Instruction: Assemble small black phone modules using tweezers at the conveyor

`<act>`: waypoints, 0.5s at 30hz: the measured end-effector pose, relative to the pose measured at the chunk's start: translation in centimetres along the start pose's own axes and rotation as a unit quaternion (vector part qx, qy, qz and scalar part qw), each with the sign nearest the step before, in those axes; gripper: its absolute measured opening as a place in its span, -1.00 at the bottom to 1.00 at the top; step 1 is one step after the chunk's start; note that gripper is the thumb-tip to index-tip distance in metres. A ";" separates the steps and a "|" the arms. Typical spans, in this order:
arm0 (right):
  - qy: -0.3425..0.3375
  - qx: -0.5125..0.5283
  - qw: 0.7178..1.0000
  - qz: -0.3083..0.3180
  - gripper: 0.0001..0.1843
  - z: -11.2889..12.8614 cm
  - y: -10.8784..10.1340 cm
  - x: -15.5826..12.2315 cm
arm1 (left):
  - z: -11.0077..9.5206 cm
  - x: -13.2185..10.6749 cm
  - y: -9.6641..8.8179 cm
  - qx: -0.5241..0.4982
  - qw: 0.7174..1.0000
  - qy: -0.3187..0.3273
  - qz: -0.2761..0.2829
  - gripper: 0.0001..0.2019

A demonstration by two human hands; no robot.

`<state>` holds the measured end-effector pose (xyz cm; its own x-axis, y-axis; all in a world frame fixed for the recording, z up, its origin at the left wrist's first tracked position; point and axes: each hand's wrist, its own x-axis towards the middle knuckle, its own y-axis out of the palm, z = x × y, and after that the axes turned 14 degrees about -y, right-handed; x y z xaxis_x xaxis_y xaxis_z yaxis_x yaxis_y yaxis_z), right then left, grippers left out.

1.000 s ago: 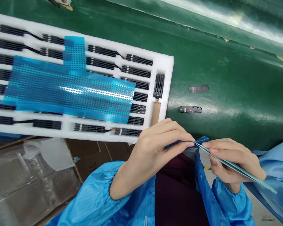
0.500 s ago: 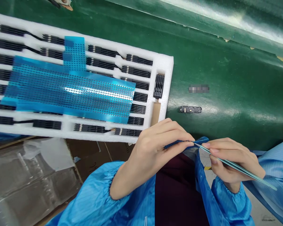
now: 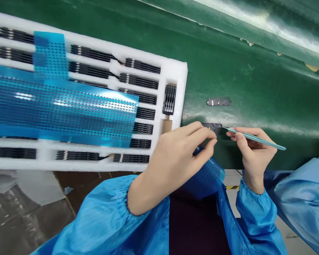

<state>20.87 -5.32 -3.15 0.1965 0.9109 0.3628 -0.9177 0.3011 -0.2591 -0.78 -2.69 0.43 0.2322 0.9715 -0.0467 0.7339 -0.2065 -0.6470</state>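
Observation:
My right hand (image 3: pixel 257 150) is closed on pale teal tweezers (image 3: pixel 257 138). Their tips meet the right end of a small black electronic part (image 3: pixel 214 126) lying on the green table. Reaching in from the left, my left hand (image 3: pixel 182 152) has its fingertips at that part's left end, which they partly cover. A curled sheet of dotted blue film (image 3: pixel 208 175) hangs beneath this hand, gripped in its bent fingers; the exact hold is hidden. Slightly farther back lies a second black part (image 3: pixel 218 102), flat and untouched.
A white foam tray (image 3: pixel 180 71) with rows of stacked black parts (image 3: pixel 142 81) takes up the left. Across it lies a large blue film sheet (image 3: pixel 95 113). Cardboard (image 3: pixel 66 179) shows below the tray, and another person's blue sleeve (image 3: pixel 305 191) is at right.
Both hands have moved forward to the nearer black part. The tweezers' tips have left the left fingertips and now meet the part. The view has shifted, sliding the tray leftward.

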 end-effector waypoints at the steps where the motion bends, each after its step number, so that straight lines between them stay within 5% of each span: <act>1: 0.010 0.000 1.000 0.000 -0.94 -0.1 0.2 0.1 | 0.0 0.3 0.4 0.040 0.999 -0.001 -0.014 -0.82; 6: 0.039 -0.007 0.999 0.014 -0.93 -0.1 0.6 0.0 | 0.1 1.7 1.7 0.186 0.982 -0.001 -0.041 -0.84; 15: 0.034 -0.013 0.999 0.012 -0.95 0.1 0.9 0.0 | 0.1 2.2 1.9 0.209 0.978 -0.004 -0.017 -0.92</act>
<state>20.01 -5.03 -3.32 0.1978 0.9352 0.2937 -0.9137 0.2844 -0.2903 1.07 -0.97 -0.98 0.2063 0.9782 -0.0235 0.4160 -0.1094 -0.9028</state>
